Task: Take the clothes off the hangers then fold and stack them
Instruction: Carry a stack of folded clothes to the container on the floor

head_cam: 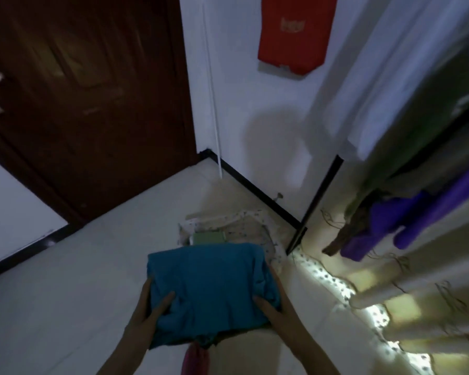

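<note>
A folded teal garment (209,288) is held in front of me above the pale floor. My left hand (149,309) grips its left edge, thumb on top and fingers along the side. My right hand (274,307) grips its right edge the same way. Beyond it on the floor lies a white patterned cloth (257,228) with a small folded green piece (209,237) on it. On the right, several clothes hang: a white garment (390,85), a green one (406,147) and purple ones (417,220). A pink piece (195,358) shows under the teal bundle.
A dark wooden door (87,104) stands at the left. A white wall with a red hanging (293,33) faces me. A pale curtain with a dotted hem (363,301) falls along the right. The tiled floor (65,293) spreads to the left.
</note>
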`<action>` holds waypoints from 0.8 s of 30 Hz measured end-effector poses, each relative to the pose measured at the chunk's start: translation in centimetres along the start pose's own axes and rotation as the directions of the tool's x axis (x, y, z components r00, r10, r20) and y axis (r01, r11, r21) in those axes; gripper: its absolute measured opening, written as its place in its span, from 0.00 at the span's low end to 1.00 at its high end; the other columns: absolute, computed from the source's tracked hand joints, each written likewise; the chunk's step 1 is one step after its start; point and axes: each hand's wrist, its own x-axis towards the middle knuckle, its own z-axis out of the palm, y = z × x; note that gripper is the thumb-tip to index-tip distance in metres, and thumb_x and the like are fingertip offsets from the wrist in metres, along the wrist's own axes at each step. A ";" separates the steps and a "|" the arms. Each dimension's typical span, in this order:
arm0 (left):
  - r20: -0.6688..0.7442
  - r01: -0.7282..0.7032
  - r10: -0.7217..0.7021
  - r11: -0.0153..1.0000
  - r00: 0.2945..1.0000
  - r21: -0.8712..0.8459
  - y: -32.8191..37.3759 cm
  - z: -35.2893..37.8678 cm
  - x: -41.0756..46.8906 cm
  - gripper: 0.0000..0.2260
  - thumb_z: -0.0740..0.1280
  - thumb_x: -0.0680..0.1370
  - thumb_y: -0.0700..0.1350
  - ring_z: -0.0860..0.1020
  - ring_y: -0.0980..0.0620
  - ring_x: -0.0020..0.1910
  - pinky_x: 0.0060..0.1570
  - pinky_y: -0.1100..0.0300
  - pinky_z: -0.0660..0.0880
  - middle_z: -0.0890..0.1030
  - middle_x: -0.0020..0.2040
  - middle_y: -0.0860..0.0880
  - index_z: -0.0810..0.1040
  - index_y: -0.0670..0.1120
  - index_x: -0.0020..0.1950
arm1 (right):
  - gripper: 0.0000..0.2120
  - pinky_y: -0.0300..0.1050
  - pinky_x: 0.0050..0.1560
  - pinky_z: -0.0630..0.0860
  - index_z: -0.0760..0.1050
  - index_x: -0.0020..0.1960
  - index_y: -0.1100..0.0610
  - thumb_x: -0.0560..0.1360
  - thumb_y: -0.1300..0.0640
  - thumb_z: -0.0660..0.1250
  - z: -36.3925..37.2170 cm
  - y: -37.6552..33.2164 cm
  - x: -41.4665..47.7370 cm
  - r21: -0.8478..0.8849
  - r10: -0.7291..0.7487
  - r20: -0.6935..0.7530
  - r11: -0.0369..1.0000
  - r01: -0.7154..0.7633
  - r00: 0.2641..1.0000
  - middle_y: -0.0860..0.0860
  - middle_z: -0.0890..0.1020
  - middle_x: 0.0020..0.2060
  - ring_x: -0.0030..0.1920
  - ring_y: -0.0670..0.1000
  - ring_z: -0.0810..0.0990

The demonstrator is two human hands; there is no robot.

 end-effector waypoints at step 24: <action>0.334 0.111 -0.176 0.972 0.926 0.206 -4.6 17.4 41.2 0.36 0.61 0.80 0.46 0.70 0.55 0.59 0.47 0.76 0.73 0.64 0.71 0.48 0.38 0.54 0.76 | 0.31 0.32 0.43 0.78 0.59 0.74 0.50 0.76 0.66 0.65 -14.8 11.7 40.4 0.040 0.235 -0.140 0.972 -0.232 0.962 0.49 0.67 0.68 0.62 0.48 0.70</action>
